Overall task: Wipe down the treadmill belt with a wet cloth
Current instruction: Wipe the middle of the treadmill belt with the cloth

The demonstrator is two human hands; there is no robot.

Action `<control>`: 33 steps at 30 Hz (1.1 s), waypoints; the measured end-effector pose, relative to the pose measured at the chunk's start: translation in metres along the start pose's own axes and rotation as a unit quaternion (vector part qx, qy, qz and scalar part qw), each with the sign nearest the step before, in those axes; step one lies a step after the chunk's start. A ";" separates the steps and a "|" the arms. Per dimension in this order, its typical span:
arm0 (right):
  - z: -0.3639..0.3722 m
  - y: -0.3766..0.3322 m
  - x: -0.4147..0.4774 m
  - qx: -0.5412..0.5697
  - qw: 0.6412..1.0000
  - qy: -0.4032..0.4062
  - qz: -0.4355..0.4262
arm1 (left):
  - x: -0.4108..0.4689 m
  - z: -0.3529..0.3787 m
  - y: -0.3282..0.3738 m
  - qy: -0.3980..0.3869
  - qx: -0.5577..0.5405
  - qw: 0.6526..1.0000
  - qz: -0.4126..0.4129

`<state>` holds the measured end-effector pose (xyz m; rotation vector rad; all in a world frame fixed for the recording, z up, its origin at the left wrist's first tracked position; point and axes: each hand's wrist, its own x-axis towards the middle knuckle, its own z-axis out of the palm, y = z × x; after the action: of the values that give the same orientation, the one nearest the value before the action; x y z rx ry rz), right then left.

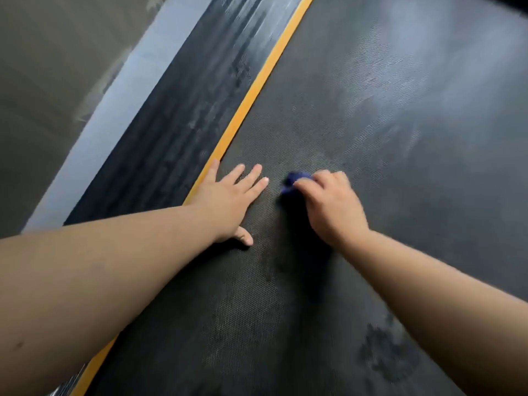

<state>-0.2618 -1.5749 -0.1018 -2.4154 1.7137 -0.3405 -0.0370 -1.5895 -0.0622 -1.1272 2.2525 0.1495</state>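
Black bumpy treadmill belt (371, 138) over most of the view. Runs long-ways from bottom L up to top R, on a slant. Looks pale and shiny w/ streaks at top R, darker near the bottom.

Small blue cloth (294, 181) on the belt, abt the middle of the view, just R of the L hand (231, 201). Scrunched in a ball and blurry, so can't tell its long side. Sticks out toward the L from under the R hand (331, 204).

R hand on top of the cloth, fingers curled and clamped on it, knuckles up.

L hand flat on the belt, palm down, fingers straight and spread apart, pointing up the belt. Thumb out to the side. Pinky tip on the yellow strip (257, 90). Near the cloth, not touching it.

Yellow strip along the belt's L edge, same slant. Then a dark side rail (177, 132) w/ pale smears, then a light grey edge (114, 118), then floor (43, 81) at far L.

Dark blotchy patch (385, 355) on the belt at bottom R, by the R forearm.
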 end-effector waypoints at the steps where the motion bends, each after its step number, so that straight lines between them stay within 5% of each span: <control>1: 0.000 0.007 0.017 -0.007 0.999 0.025 0.047 | 0.000 0.001 0.000 0.001 0.001 1.000 0.001; 5: -0.006 0.007 0.048 -0.010 0.980 0.044 0.194 | 0.002 0.003 0.000 0.006 0.008 1.000 0.001; 13: -0.001 -0.026 -0.036 0.032 0.999 0.001 -0.025 | -0.002 -0.003 0.003 0.000 0.020 1.000 -0.010; 19: -0.019 0.017 0.017 -0.006 0.978 0.033 0.207 | -0.003 -0.008 0.003 -0.007 0.006 1.000 -0.012; 23: -0.014 -0.031 -0.028 0.046 0.994 0.007 0.103 | -0.008 -0.005 -0.001 0.022 0.015 0.999 -0.021; 27: -0.003 -0.044 -0.042 0.037 0.999 -0.003 0.014 | -0.008 -0.003 -0.026 0.047 -0.012 0.992 -0.114; 33: -0.016 -0.004 0.045 0.038 0.960 0.029 0.276 | -0.007 0.008 -0.039 0.037 -0.112 0.987 -0.112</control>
<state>-0.2478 -1.6162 -0.0810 -1.7808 2.2502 -0.3877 -0.0004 -1.6066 -0.0583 -1.5196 2.1933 0.2795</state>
